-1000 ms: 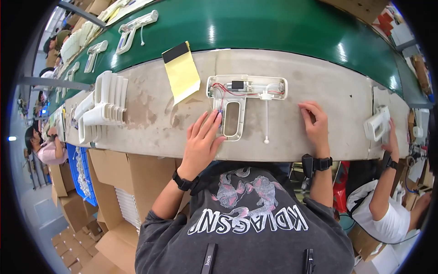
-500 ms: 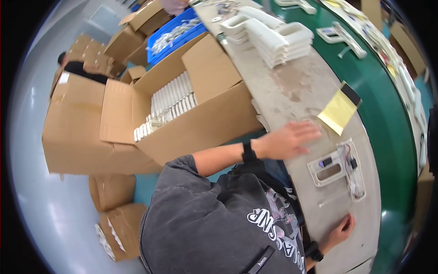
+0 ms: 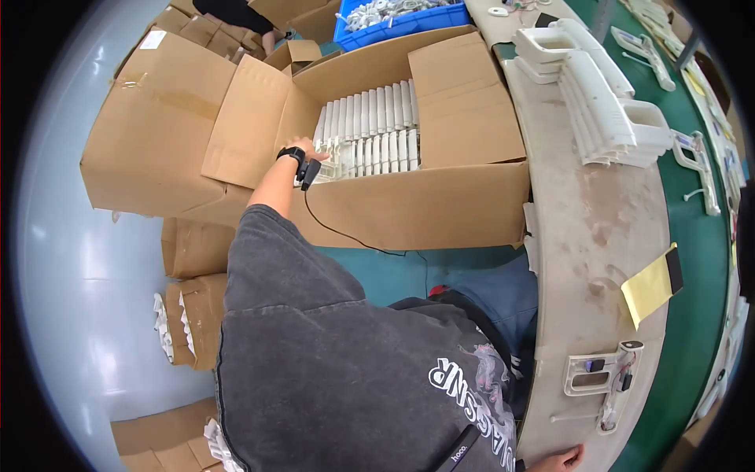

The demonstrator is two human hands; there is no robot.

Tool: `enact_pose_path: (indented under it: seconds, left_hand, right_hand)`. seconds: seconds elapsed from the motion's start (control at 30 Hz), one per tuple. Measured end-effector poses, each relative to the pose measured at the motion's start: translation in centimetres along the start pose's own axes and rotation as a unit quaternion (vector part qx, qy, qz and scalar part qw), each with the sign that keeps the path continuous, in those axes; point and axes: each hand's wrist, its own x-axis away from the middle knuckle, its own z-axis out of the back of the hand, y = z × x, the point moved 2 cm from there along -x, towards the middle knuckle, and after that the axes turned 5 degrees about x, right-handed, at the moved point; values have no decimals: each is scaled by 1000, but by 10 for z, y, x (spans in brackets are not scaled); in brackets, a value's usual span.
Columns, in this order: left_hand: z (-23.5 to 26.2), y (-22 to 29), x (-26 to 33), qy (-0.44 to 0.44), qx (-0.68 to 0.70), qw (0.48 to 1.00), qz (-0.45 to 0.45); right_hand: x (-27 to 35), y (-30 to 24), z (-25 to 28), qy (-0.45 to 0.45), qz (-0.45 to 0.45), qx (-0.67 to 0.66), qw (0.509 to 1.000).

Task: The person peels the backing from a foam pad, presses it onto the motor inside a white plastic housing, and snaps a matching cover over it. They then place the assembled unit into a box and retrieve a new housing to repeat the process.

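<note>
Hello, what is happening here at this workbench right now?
A person in a dark grey T-shirt leans to their left and reaches the left hand into an open cardboard box filled with rows of white plastic parts. The right hand rests on the edge of the beige workbench, near a partly assembled white housing. A stack of white housings waits further along.

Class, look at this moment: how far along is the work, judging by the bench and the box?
Done: one white housing with wiring lies open on the workbench, and a stack of white housings waits further along. In hand: the left hand reaches into the cardboard box of white parts; the right hand rests at the bench edge. Left: nothing lifted out yet.
</note>
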Motion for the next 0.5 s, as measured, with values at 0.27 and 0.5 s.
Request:
enact_pose_path:
  seconds: [0.27,0.5]
  left_hand:
    - [-66,-26,-69,-257,75,962,-49]
    - [-85,4,-97,-216,-24,976,14]
  right_hand:
    - [1,-8,-2,21,19,84,996]
    - [3,-9,7,23,21,124,992]
